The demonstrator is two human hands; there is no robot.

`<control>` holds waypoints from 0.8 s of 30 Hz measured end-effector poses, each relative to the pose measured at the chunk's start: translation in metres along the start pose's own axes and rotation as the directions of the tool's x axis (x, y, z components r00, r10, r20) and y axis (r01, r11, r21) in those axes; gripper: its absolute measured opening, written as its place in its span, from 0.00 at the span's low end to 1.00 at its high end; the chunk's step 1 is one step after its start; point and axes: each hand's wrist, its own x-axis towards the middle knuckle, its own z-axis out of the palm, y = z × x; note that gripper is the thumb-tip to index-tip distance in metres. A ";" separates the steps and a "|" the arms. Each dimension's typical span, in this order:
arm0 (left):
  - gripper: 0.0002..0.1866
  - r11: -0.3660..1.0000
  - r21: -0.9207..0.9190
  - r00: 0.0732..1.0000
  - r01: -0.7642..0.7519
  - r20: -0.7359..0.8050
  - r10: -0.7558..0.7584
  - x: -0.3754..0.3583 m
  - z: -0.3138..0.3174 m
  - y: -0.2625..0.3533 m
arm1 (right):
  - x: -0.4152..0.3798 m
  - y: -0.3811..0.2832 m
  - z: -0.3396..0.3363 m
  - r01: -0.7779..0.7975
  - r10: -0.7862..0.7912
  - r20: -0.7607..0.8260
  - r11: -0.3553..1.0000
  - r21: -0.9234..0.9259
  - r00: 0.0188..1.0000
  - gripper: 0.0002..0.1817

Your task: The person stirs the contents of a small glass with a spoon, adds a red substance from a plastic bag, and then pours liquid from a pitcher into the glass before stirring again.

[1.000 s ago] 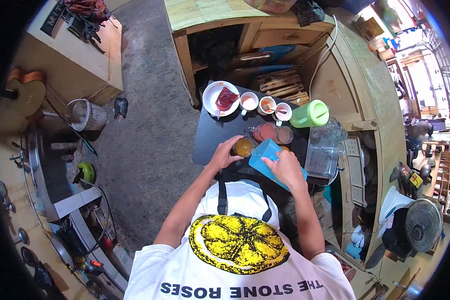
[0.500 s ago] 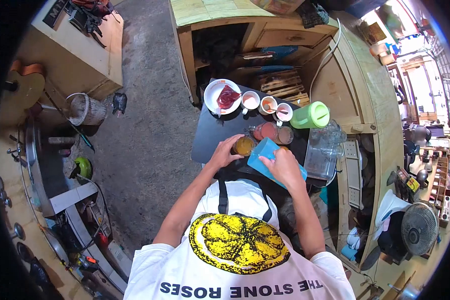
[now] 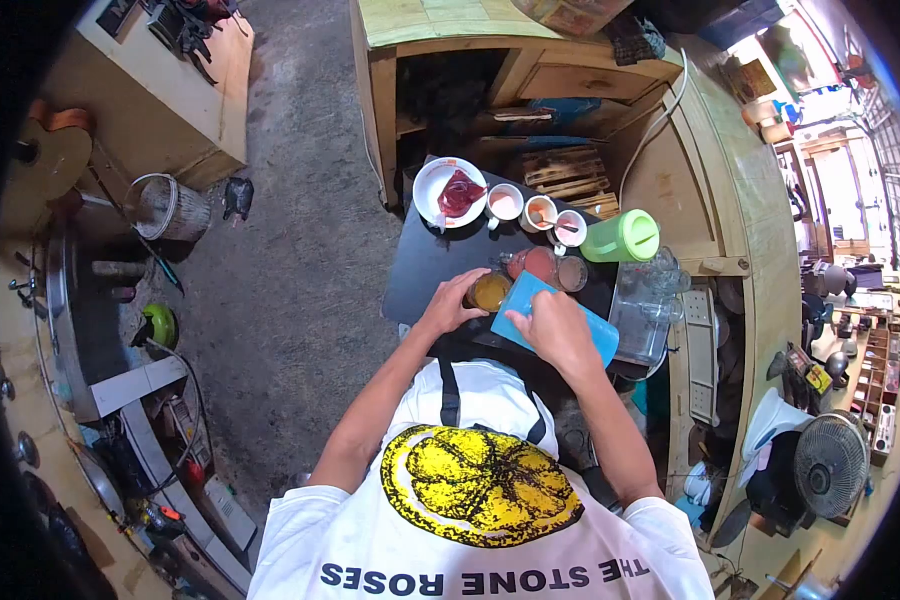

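My left hand (image 3: 457, 305) curls round a glass of orange-yellow liquid (image 3: 489, 291) at the near edge of a dark table (image 3: 405, 275). Tipped toward that glass is a blue pitcher (image 3: 592, 338), its mouth close to the rim. My right hand (image 3: 556, 328) grips the pitcher from above, and its handle is hidden under the fingers. Just beyond the pitcher lie a glass of pink liquid (image 3: 538, 264) and another glass (image 3: 571, 273) beside it. Behind them stand a white mug (image 3: 504, 203), a second mug with a spoon (image 3: 540, 212) and a third mug (image 3: 569, 230).
A white bowl (image 3: 422, 192) at the table's far left holds a dark red plastic bag (image 3: 460, 194). To the right stand a light green pitcher (image 3: 618, 237) and a clear tray (image 3: 642, 342) with several glass mugs (image 3: 660, 285). A wooden cabinet (image 3: 690, 190) borders the table behind.
The blue pitcher has turned, so its side shows more and its open mouth less. My right hand has shifted slightly left; my left hand stays on the glass.
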 end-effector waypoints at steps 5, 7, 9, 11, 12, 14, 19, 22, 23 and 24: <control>0.44 1.000 -0.001 1.000 0.021 0.011 -0.021 -0.001 -0.002 0.004 | 0.002 -0.014 -0.001 0.061 -0.060 0.005 0.997 -0.045 0.998 0.20; 0.44 1.000 0.001 1.000 0.018 0.005 -0.018 -0.001 -0.001 0.003 | 0.003 -0.018 -0.001 0.088 -0.089 -0.017 0.995 -0.038 0.996 0.21; 0.44 1.000 0.003 1.000 0.025 0.009 -0.025 -0.001 0.000 0.002 | 0.005 -0.023 -0.002 0.101 -0.102 -0.015 0.994 -0.045 0.995 0.20; 0.45 0.999 0.005 0.999 0.039 0.023 -0.040 0.000 0.001 0.001 | 0.006 -0.027 -0.006 0.097 -0.097 0.009 0.993 -0.068 0.995 0.18; 0.45 0.999 0.008 0.999 0.045 0.024 -0.045 0.000 0.001 0.002 | 0.006 -0.028 -0.008 0.094 -0.094 0.015 0.994 -0.061 0.996 0.17; 0.45 0.998 0.015 0.998 0.055 0.028 -0.056 0.000 0.000 0.002 | 0.009 -0.029 -0.012 0.089 -0.087 0.025 0.995 -0.047 0.996 0.17; 0.45 0.997 -0.023 0.997 0.069 0.024 -0.069 -0.002 0.003 -0.002 | 0.015 -0.028 -0.015 0.096 -0.096 0.001 0.994 -0.054 0.995 0.16; 0.46 0.998 -0.009 0.998 0.066 0.011 -0.066 -0.003 0.002 -0.001 | 0.018 -0.030 -0.016 0.093 -0.093 0.013 0.994 -0.052 0.996 0.16; 0.46 0.998 0.005 0.998 0.063 0.007 -0.063 -0.003 0.002 0.000 | 0.018 -0.030 -0.015 0.095 -0.094 0.022 0.994 -0.053 0.995 0.16; 0.46 0.998 0.009 0.998 0.063 0.008 -0.063 -0.003 0.002 0.001 | 0.018 -0.030 -0.014 0.101 -0.100 0.024 0.993 -0.059 0.995 0.16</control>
